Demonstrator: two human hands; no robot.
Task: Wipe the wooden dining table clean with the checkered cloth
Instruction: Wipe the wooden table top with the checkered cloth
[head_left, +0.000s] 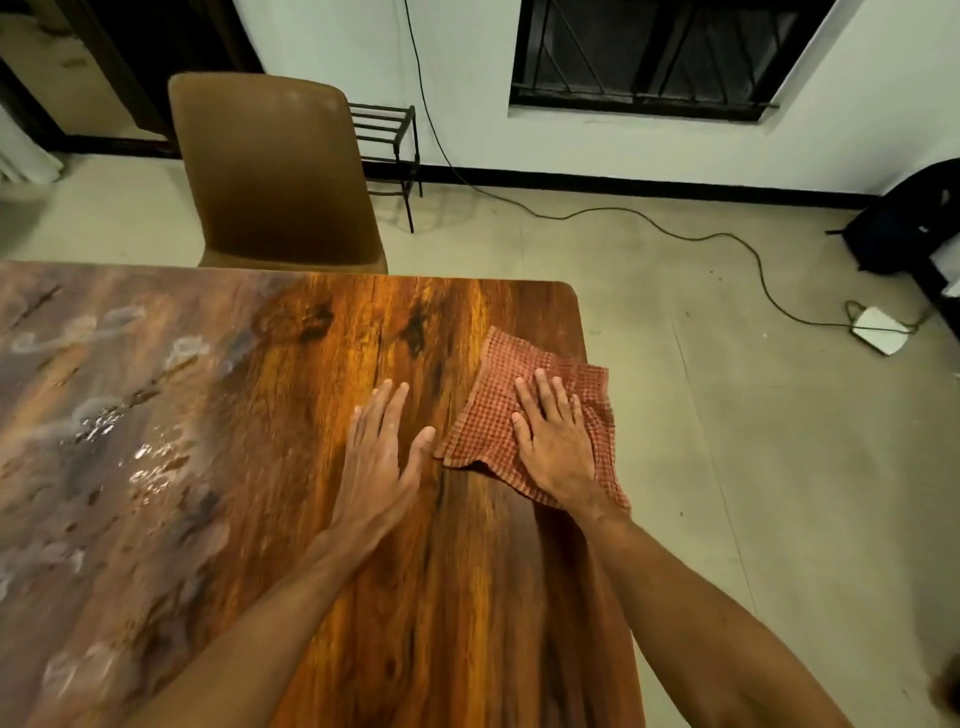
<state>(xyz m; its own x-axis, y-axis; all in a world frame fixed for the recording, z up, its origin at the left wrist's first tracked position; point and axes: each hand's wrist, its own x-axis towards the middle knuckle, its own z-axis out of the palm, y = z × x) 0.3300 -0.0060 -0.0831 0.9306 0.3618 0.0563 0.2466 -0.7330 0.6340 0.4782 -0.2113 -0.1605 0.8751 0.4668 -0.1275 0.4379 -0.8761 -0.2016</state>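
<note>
The wooden dining table (322, 545) fills the lower left of the head view, its right edge running down the middle. Its left part is smeared with wet whitish streaks (98, 421); the right part looks bare and glossy. A red checkered cloth (488, 410) lies at the table's right edge, partly hanging over it. My right hand (556, 441) presses flat on the cloth, fingers spread. My left hand (379, 452) lies flat on the bare wood just left of the cloth, thumb almost touching its corner, holding nothing.
A brown chair (275, 171) stands at the table's far edge. Behind it is a small black metal rack (389, 145). A cable (675, 228) runs over the floor to a white box (880, 330). A dark bag (914, 223) sits at the right wall.
</note>
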